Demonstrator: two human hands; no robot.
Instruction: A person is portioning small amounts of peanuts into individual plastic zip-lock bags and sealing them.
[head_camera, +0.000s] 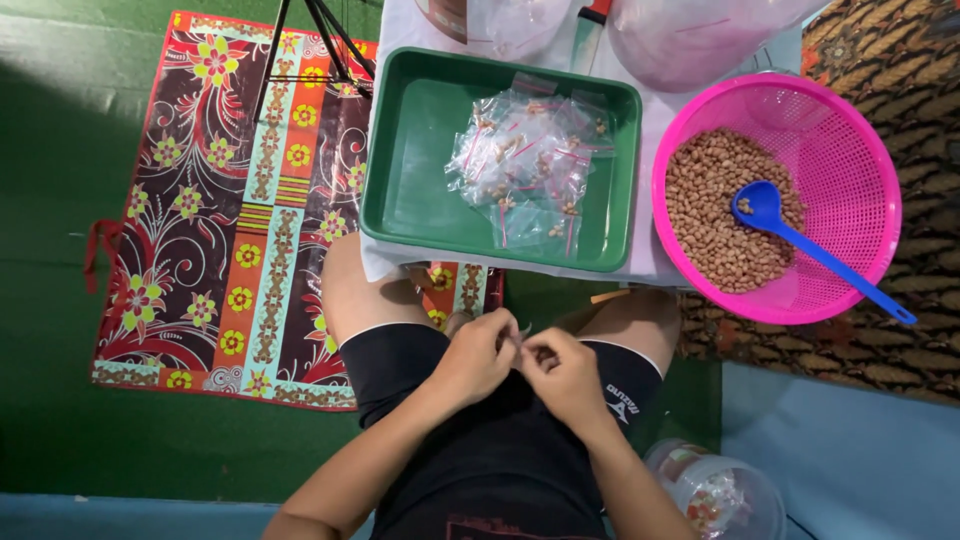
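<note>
My left hand (478, 355) and my right hand (562, 368) meet over my lap, fingertips pinched together on a small clear plastic bag (520, 337) that is barely visible between them. In front of my knees a green tray (410, 160) holds several small clear zip bags (528, 165) with a few peanuts in each. To its right stands a pink mesh basket (850, 150) full of peanuts (715, 215), with a blue plastic spoon (790, 235) lying in it.
A patterned floral mat (240, 200) covers the green floor at left, with black tripod legs (325, 35) on it. Large clear plastic bags (690, 35) and a red-handled knife (590, 25) lie beyond the tray. A clear plastic jar (720, 490) sits by my right thigh.
</note>
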